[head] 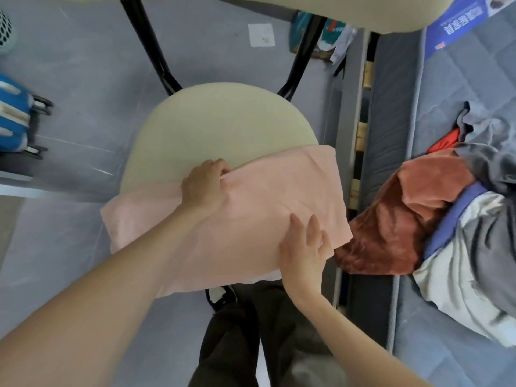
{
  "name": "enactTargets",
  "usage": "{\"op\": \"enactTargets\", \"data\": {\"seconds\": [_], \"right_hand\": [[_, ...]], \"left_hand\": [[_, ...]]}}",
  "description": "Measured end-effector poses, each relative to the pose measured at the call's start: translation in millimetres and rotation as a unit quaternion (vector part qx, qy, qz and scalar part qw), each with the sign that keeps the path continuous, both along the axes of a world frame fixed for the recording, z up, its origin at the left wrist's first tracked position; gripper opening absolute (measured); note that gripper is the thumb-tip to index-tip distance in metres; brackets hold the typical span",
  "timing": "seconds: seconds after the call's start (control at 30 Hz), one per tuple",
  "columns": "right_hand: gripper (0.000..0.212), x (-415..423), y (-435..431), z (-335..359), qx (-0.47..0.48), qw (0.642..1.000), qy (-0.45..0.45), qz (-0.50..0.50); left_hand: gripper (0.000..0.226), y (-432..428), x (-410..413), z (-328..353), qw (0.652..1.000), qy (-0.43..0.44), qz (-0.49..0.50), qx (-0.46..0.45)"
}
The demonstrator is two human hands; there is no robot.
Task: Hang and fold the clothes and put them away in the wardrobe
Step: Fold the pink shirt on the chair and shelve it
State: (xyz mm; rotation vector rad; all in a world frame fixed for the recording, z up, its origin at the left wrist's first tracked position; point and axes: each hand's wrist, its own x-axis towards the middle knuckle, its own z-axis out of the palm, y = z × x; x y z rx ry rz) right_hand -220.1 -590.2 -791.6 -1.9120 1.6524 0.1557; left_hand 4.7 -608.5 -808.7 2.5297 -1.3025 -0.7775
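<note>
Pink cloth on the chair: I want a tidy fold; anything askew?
Yes. The pink cloth lies slanted across the chair seat, both ends hanging past its rim. The left hand pinches its far edge; the right hand presses it flat.

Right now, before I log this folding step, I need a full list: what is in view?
pink cloth: one, pale pink, over the chair seat's near edge
chair seat: one, cream, centre, on black legs
clothes pile: one, rust, grey, blue and red, on the mattress
mattress: one, grey quilted, right side
booklet: one, blue, top right
wheeled bag: one, blue, floor at left edge
paper sheet: one, white, floor beyond the chair
left hand: grips the cloth's far edge
right hand: flat on the cloth, near right
</note>
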Motion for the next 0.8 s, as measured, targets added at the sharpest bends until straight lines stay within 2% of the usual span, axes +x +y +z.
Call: {"op": "enactTargets", "data": {"seconds": [0.13, 0.27, 0.37, 0.47, 0.57, 0.67, 0.73, 0.8], "right_hand": [[0.055, 11.4, -11.7, -3.2, -0.018, 0.998, -0.045, 0.031], [0.053, 18.6, -41.7, -10.3, -0.039, 0.984, -0.098, 0.141], [0.049, 34.1, -70.8, -12.9, -0.025, 0.957, -0.127, 0.261], [0.042, 49.9, -86.9, -6.9, -0.022, 0.943, -0.132, 0.306], [0.038, 42.9, -87.5, 0.1, -0.060, 0.966, -0.089, 0.235], [0.054, 29.9, -80.2, 4.2, -0.086, 0.994, -0.015, 0.067], [0.059, 29.5, -74.5, 8.2, -0.052, 0.996, -0.005, -0.076], [0.064, 32.2, -71.2, 9.8, 0.025, 0.983, -0.019, -0.183]], "left_hand": [[0.032, 8.3, 1.9, 7.3, 0.999, 0.002, -0.001, 0.051], [0.036, 39.9, 9.6, 15.5, 0.991, 0.015, 0.040, 0.125], [0.024, 72.6, 17.8, 16.3, 0.975, 0.088, 0.100, 0.178], [0.030, 86.9, 15.2, 23.7, 0.957, 0.162, 0.139, 0.196], [0.042, 73.1, 9.6, 29.1, 0.948, 0.189, 0.200, 0.159], [0.057, 46.8, 9.5, 21.8, 0.947, 0.175, 0.252, 0.098], [0.057, 28.7, 10.1, 15.9, 0.952, 0.145, 0.261, 0.067], [0.058, 12.7, 12.6, 12.3, 0.952, 0.143, 0.265, 0.053]]}}
